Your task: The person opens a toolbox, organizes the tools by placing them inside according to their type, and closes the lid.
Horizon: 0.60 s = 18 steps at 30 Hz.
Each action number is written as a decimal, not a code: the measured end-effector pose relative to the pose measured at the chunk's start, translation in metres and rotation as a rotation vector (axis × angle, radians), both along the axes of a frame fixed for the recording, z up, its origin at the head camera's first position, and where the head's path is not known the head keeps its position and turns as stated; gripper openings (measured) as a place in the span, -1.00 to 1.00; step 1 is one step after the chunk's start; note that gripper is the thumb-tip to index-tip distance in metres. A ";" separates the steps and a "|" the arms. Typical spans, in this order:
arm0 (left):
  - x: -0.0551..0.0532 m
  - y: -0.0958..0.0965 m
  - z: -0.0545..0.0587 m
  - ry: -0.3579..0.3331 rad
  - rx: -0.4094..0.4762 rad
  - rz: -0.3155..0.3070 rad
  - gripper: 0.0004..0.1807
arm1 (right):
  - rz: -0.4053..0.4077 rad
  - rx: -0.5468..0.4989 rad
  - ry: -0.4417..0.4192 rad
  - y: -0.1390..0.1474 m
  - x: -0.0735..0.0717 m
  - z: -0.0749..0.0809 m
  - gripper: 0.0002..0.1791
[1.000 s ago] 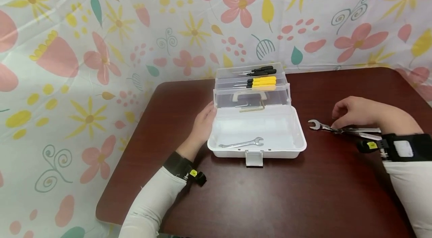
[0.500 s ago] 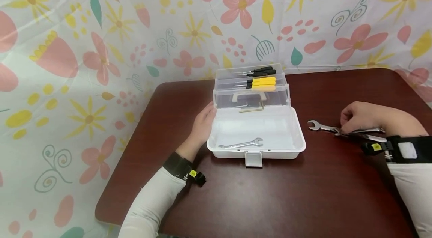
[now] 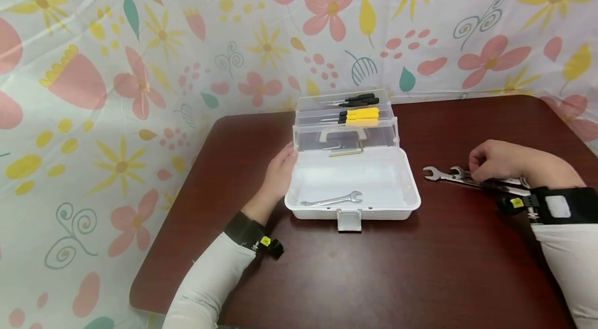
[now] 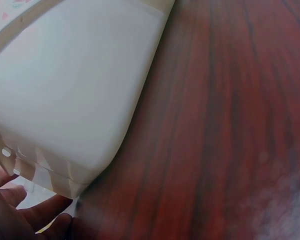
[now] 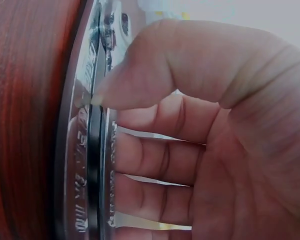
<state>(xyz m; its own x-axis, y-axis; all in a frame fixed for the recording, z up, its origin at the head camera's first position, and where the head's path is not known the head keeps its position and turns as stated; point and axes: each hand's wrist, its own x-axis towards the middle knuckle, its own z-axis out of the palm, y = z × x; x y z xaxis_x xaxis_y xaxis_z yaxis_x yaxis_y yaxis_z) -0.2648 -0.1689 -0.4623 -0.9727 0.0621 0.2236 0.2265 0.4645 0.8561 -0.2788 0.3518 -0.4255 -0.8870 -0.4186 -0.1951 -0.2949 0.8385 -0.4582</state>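
Note:
An open white toolbox [image 3: 352, 213] sits mid-table, with one open-end wrench [image 3: 333, 199] lying along its front inside. At the box's rear left corner my left hand [image 3: 279, 173] holds its side; in the left wrist view, fingers [image 4: 42, 212] bend around that corner. Right of the box, my right hand [image 3: 504, 160] pinches a shiny wrench [image 3: 458, 170] between thumb [image 5: 140, 82] and fingers. A second wrench [image 3: 434, 174] lies on the table alongside it, its open end pointing toward the box. The right hand hides the middle of both wrenches.
The clear lid [image 3: 301, 137] stands raised, holding yellow-handled screwdrivers [image 3: 364, 114], black-handled screwdrivers [image 3: 362, 99] and hex keys [image 3: 348, 152]. A latch [image 3: 349, 221] hangs in front. Behind the brown table [image 3: 355, 277] hangs a flowered curtain [image 3: 196, 59].
My right hand came down, moved slightly right and closed on a wrench. That wrench's end has shifted from the near side of the other wrench to its far side. The left hand stays put.

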 end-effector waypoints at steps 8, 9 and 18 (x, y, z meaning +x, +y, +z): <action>0.001 0.000 -0.001 -0.010 -0.006 0.005 -0.42 | -0.027 -0.009 -0.017 0.001 -0.001 -0.002 -0.81; 0.001 0.000 -0.001 -0.010 -0.009 0.006 -0.42 | -0.028 -0.011 -0.021 0.001 -0.002 -0.003 -0.81; 0.000 0.000 -0.001 0.008 -0.002 -0.008 -0.43 | -0.041 0.027 -0.009 0.002 -0.003 -0.004 -0.80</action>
<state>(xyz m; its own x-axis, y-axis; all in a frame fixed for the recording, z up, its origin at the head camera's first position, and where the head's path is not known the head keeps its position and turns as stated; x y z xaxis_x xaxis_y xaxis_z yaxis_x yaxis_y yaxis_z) -0.2651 -0.1691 -0.4630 -0.9704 0.0703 0.2309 0.2367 0.4645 0.8533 -0.2822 0.3534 -0.4299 -0.9014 -0.3763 -0.2140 -0.2558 0.8618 -0.4380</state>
